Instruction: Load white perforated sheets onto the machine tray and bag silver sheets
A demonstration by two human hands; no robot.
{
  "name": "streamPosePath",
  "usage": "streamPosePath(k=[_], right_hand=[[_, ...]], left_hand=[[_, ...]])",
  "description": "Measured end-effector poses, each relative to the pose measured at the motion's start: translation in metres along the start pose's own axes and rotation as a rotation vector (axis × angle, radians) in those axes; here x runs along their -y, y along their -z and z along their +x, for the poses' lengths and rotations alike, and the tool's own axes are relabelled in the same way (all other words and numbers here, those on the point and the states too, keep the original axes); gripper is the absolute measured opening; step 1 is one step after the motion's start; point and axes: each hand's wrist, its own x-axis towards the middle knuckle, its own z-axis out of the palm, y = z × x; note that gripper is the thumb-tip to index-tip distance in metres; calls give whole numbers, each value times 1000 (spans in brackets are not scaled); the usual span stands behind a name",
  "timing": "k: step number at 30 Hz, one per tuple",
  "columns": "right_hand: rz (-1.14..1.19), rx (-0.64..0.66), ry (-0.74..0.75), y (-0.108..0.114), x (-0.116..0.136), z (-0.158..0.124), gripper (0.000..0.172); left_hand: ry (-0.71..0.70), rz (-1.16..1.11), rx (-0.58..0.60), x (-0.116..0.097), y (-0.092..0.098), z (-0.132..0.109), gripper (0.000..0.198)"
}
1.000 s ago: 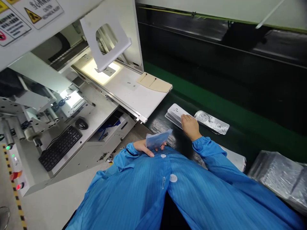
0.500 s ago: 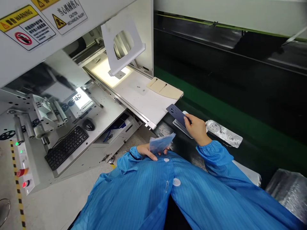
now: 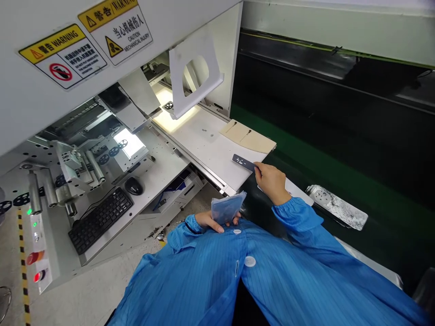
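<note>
My right hand (image 3: pixel 273 182) pinches one end of a dark blue phone back cover (image 3: pixel 243 162) with a group of camera holes at its far end. The cover is tilted over the front corner of the machine's white bed (image 3: pixel 212 151); whether it touches the bed I cannot tell. Close to my body, my left hand (image 3: pixel 210 222) is closed around a stack of bluish film sheets (image 3: pixel 227 209). Under and beyond my right hand lies a pale panel (image 3: pixel 299 192), partly hidden. Further right rests a silver, patterned phone back cover (image 3: pixel 340 206).
A beige plate (image 3: pixel 249 136) lies along the bed's right edge. Above the lit area (image 3: pixel 175 122) hangs a white bracket (image 3: pixel 199 97) with a large cutout. To the left are a keyboard (image 3: pixel 100 219), a mouse (image 3: pixel 133 185) and metal rollers (image 3: pixel 36 192). A dark surface (image 3: pixel 326 136) stretches right.
The view has shifted, so the machine appears further right. My right hand has carried the dark blue cover from above the pale panels to the bed's corner. My left hand keeps the film stack.
</note>
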Motion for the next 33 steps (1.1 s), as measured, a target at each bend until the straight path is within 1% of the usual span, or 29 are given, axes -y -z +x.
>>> streamPosePath(k=[5,9,12,15,19,22,28,33], right_hand=[[-30,32,-4,4,2,4,34],[-50,18,-12,4,5,16,36],[-61,12,10,-4,10,30,40],[-66,35,63,-20,17,38,43],[-79,77,106,-40,25,34,44],[-87,110,133,-49,30,27,44],[-102,177,165,-52,38,24,48],[-95,199,156,-54,40,26,48]], left_hand=[[14,0,46,-9,10,0,76],[21,13,76,-13,17,0,75],[24,24,88,-13,22,0,76],[17,35,90,-11,27,-2,77],[7,55,70,-10,28,-5,78],[-1,67,56,-12,27,-6,75],[8,89,48,-15,25,-7,69],[14,80,37,-10,28,-7,76]])
